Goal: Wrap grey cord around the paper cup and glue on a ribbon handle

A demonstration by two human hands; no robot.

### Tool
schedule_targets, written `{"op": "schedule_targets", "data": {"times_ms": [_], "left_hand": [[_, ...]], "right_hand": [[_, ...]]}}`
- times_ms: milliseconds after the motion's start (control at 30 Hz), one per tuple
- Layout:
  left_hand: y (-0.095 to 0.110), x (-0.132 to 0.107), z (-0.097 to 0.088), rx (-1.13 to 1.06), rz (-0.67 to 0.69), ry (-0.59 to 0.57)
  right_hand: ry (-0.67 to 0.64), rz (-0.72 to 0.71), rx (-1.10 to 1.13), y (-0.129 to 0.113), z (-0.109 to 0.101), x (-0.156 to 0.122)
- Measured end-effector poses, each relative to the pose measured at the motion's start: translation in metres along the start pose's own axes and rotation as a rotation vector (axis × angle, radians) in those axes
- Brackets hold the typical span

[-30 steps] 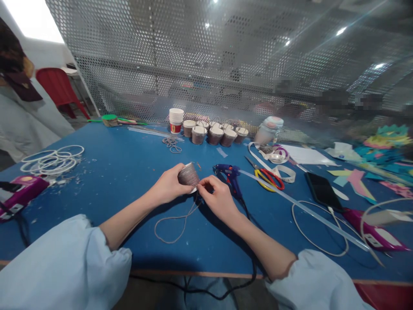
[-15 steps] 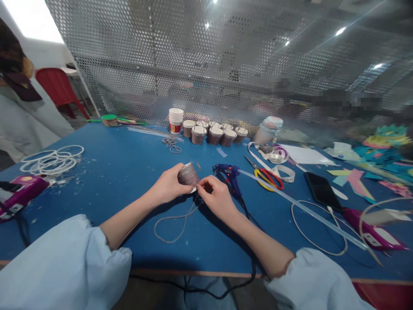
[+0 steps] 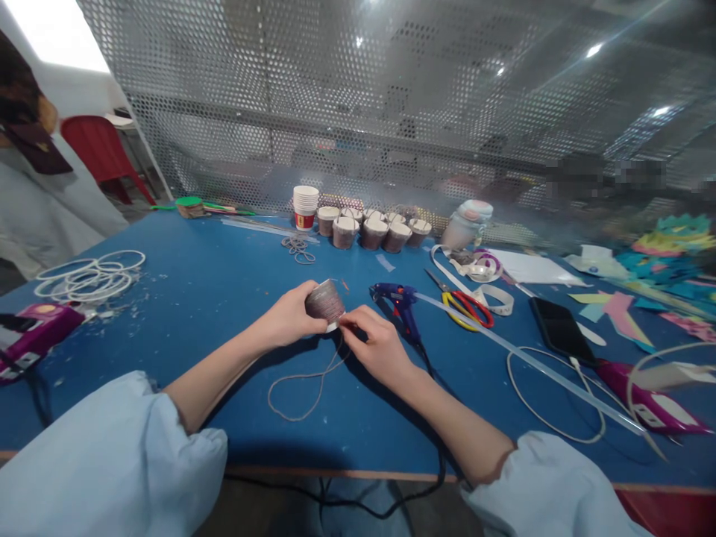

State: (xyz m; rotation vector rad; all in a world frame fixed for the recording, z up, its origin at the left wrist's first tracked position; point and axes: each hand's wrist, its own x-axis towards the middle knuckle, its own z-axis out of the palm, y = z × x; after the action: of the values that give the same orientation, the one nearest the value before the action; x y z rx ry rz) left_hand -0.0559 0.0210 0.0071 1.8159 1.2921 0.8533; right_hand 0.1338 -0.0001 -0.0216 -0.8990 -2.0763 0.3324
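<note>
My left hand (image 3: 291, 317) is closed around a small paper cup (image 3: 325, 301) wrapped in grey-brown cord, held tilted above the blue table. At the cup's white rim, my right hand (image 3: 376, 343) pinches the cord (image 3: 296, 419), whose loose end lies in a loop on the table below. A blue glue gun (image 3: 398, 298) rests just beyond my right hand, with a long clear glue stick (image 3: 514, 350) running out of its back. Beside it lie scissors (image 3: 467, 307) with red and yellow handles.
Several cord-wrapped cups (image 3: 373, 233) and a stack of white cups (image 3: 305, 203) stand at the back by the perforated metal screen. White cord (image 3: 92, 277) is coiled at left near a purple device (image 3: 42, 332). At right lie a phone (image 3: 562, 328), cables and paper scraps. A person stands far left.
The cup has turned slightly in my left hand, showing more of its white rim. My right hand stays pinched close to the rim.
</note>
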Motion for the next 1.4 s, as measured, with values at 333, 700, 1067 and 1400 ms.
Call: {"op": "schedule_targets", "data": {"times_ms": [333,700,1067,1400], "left_hand": [[0.002,-0.001,0.001,-0.004,-0.001,0.032],[0.003,-0.001,0.002,0.014,-0.01,0.034],[-0.002,0.0,0.003,0.052,0.02,0.048],[0.0,-0.001,0.004,0.103,0.018,0.043]], "right_hand": [[-0.014,-0.105,-0.044,0.005,-0.002,-0.001],[-0.087,-0.332,-0.451,0.007,-0.009,0.0],[-0.104,-0.357,-0.432,0.013,-0.011,0.003],[0.017,-0.169,-0.223,0.013,-0.003,0.003]]}}
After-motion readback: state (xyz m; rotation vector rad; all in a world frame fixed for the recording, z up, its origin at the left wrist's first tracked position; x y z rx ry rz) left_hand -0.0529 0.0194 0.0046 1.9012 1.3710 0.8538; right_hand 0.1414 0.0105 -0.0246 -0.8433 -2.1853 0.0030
